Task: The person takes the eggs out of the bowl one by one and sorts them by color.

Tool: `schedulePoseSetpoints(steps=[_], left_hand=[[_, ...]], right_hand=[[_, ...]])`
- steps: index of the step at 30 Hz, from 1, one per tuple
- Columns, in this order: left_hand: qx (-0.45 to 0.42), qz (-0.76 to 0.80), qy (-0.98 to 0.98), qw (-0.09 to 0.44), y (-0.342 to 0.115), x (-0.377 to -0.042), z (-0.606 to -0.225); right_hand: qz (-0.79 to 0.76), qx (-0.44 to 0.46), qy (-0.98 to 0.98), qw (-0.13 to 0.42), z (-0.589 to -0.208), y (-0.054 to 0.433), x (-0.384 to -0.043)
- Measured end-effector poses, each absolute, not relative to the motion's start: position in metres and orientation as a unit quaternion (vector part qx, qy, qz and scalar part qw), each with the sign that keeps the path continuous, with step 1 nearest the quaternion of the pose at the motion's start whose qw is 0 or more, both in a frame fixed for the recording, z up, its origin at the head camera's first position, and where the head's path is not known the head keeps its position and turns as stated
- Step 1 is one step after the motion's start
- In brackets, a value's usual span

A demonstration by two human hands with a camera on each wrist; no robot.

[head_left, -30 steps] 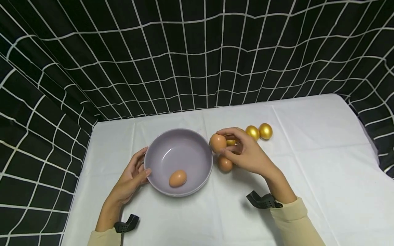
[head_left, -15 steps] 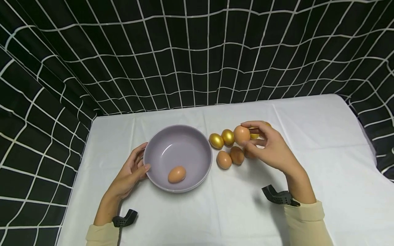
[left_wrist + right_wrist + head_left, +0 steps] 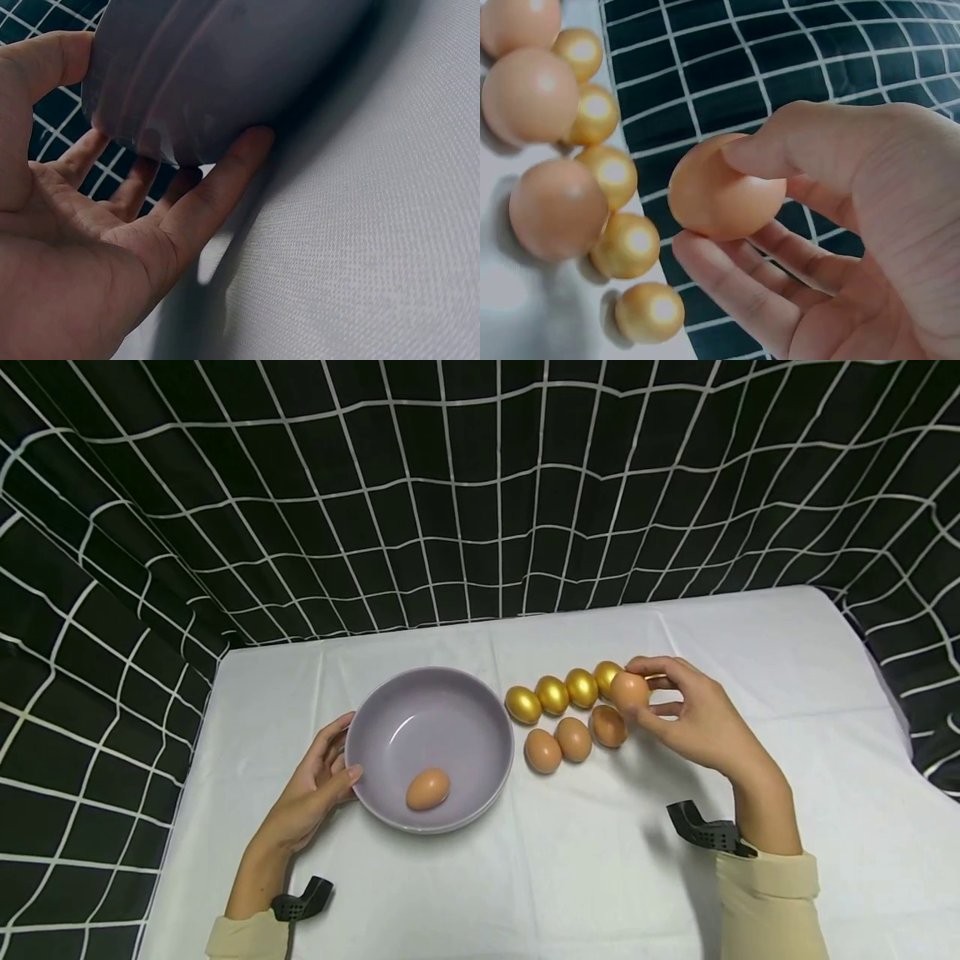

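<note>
My right hand (image 3: 701,714) pinches a brown egg (image 3: 718,191) between thumb and fingertips, above the right end of two rows of eggs. Three more brown eggs (image 3: 573,740) lie on the table in the nearer row. Behind them runs a row of several gold eggs (image 3: 552,695), the last one mostly covered by the hand in the head view. On the left, a round mauve bowl (image 3: 450,727) has one brown egg (image 3: 428,789) lying in it near the front. My left hand (image 3: 315,785) holds the bowl's left side, thumb at the rim and fingers against the outer wall.
A white cloth (image 3: 600,877) covers the table. Black fabric with a white grid (image 3: 480,502) hangs behind the table and along both sides. The bowl's right rim stands close to the left ends of the egg rows.
My right hand has carried the brown egg from beside the bowl rightward along the rows, uncovering the eggs there. My left hand stays on the bowl.
</note>
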State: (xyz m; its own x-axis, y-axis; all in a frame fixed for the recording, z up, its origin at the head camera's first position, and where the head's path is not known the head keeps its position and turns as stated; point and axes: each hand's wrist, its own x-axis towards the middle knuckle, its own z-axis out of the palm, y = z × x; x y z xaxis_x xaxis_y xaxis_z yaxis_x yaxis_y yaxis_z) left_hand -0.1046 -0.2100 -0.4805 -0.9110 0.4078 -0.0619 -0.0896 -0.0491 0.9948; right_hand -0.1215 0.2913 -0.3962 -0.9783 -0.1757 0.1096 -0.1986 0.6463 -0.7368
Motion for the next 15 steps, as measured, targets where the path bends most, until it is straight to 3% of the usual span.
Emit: schedulePoseSetpoints(steps=[6,15], left_hand=[[0.118,0.717,0.664,0.176,-0.209,-0.105,-0.479],[0.116,0.723,0.658,0.173,-0.208,-0.104,-0.479]], right_hand=[[0.378,0.105,-0.920,0.009,-0.402,0.300,-0.122],[0.348,0.087,-0.932,-0.047,-0.409,0.301,-0.126]])
